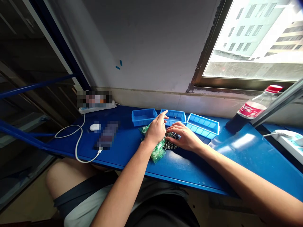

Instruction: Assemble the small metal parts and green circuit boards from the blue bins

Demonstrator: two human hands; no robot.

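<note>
My left hand (156, 129) hovers over a green plastic bag (158, 152) on the blue bench, its fingers reaching forward toward the middle blue tray (174, 116); whether they pinch anything is hidden. My right hand (184, 136) lies flat, fingers spread, on a pile of small dark metal parts (170, 144) beside the bag. A left blue tray (144, 116) and a right blue tray (203, 125) flank the middle one.
A cola bottle (251, 110) lies at the right near a white power strip (290, 142). At the left sit a white cable (79, 138), a white charger (95, 127), a phone and another power strip (97, 107). The bench front edge (180, 183) is above my lap.
</note>
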